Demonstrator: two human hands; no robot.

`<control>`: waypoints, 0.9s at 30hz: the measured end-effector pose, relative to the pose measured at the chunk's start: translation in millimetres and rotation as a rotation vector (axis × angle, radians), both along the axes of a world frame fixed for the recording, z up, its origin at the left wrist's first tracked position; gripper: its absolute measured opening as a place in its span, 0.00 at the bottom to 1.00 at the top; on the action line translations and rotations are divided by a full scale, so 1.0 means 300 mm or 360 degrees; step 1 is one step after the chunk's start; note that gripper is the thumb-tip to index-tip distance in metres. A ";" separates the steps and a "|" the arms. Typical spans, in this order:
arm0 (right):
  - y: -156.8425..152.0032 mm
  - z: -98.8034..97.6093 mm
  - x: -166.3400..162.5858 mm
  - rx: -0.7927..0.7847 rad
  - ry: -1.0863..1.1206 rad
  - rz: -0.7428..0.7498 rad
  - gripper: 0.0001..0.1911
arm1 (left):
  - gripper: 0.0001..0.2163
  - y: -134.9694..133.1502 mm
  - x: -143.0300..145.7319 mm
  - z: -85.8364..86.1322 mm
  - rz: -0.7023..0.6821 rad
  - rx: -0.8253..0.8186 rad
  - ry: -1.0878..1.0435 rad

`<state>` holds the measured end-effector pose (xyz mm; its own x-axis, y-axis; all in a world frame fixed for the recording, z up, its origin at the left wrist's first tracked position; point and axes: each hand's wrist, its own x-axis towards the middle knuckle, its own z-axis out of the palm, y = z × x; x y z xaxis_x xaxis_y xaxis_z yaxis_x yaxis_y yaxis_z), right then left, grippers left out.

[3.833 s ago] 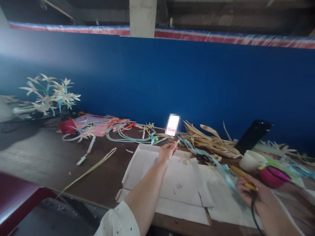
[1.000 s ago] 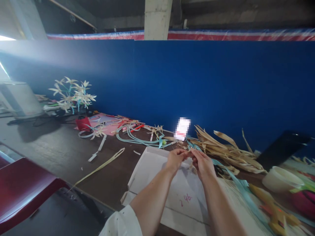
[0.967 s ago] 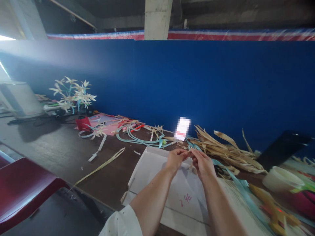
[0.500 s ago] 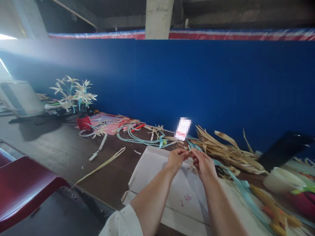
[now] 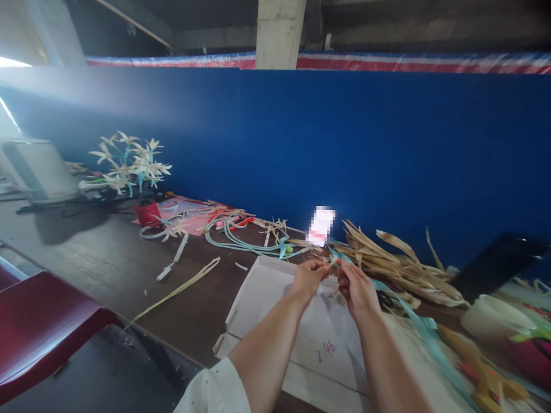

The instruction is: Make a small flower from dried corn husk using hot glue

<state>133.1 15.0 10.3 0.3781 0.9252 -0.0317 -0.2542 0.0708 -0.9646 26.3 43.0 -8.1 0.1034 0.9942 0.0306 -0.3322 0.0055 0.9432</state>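
Note:
My left hand point(image 5: 308, 278) and my right hand point(image 5: 357, 289) meet above the far edge of a flattened white cardboard box point(image 5: 267, 298). Both are closed in a pinch on a small pale dried-leaf piece point(image 5: 332, 261) held between the fingertips. A light blue ribbon point(image 5: 408, 321) runs from near my right hand across the table to the right. A heap of dried tan leaves point(image 5: 396, 267) lies just beyond my right hand.
Light blue cords point(image 5: 241, 241), a red cup point(image 5: 147, 212), a bunch of pale leaf flowers point(image 5: 129, 166) and a long leaf strip point(image 5: 181, 289) lie left. A white bowl point(image 5: 495, 315) and yellow scissors point(image 5: 482, 367) sit right. A red chair point(image 5: 43, 327) stands at the near left.
Since the oldest frame my right hand has left the yellow scissors and joined my left hand at the small leaf piece. Over the last second the hands barely move.

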 end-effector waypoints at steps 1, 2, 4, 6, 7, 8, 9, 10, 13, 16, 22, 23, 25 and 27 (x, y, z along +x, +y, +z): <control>-0.001 -0.002 -0.001 0.0002 -0.0015 0.0026 0.21 | 0.10 0.002 0.001 -0.003 0.0002 0.0001 -0.0007; -0.003 -0.003 -0.002 0.0002 -0.0037 0.0053 0.20 | 0.11 0.003 0.001 -0.005 0.0001 0.0004 -0.0018; -0.005 -0.005 -0.005 0.0000 -0.0077 0.0101 0.20 | 0.12 0.003 0.001 -0.007 -0.0011 0.0015 -0.0040; -0.006 -0.008 -0.007 0.0011 -0.0107 0.0133 0.19 | 0.13 0.001 -0.001 -0.006 -0.0021 0.0024 -0.0056; -0.005 -0.010 -0.008 0.0018 -0.0118 0.0143 0.19 | 0.13 -0.001 -0.003 -0.004 -0.0025 0.0026 -0.0063; -0.004 -0.012 -0.007 0.0024 -0.0126 0.0149 0.19 | 0.14 -0.003 -0.004 -0.002 -0.0026 0.0024 -0.0068; -0.003 -0.014 -0.007 0.0027 -0.0133 0.0154 0.18 | 0.14 -0.005 -0.004 0.000 -0.0022 0.0022 -0.0074; -0.002 -0.016 -0.006 0.0029 -0.0141 0.0153 0.18 | 0.14 -0.006 -0.005 0.002 -0.0016 0.0016 -0.0077; -0.001 -0.019 -0.005 0.0040 -0.0173 0.0130 0.18 | 0.12 -0.008 -0.004 0.006 -0.0003 -0.0001 -0.0063; 0.000 -0.020 -0.004 0.0055 -0.0200 0.0129 0.18 | 0.11 -0.009 -0.004 0.010 0.0007 -0.0013 -0.0051; 0.005 -0.031 0.001 0.0089 -0.0262 0.0133 0.19 | 0.10 -0.010 -0.008 0.013 -0.0001 -0.0026 -0.0023; 0.006 -0.033 0.002 0.0102 -0.0273 0.0133 0.19 | 0.10 -0.009 -0.008 0.012 -0.0002 -0.0021 -0.0018; 0.007 -0.036 0.004 0.0119 -0.0301 0.0129 0.19 | 0.10 -0.008 -0.007 0.009 -0.0005 -0.0011 -0.0008; 0.007 -0.038 0.005 0.0122 -0.0320 0.0118 0.19 | 0.10 -0.007 -0.008 0.007 -0.0014 -0.0007 -0.0003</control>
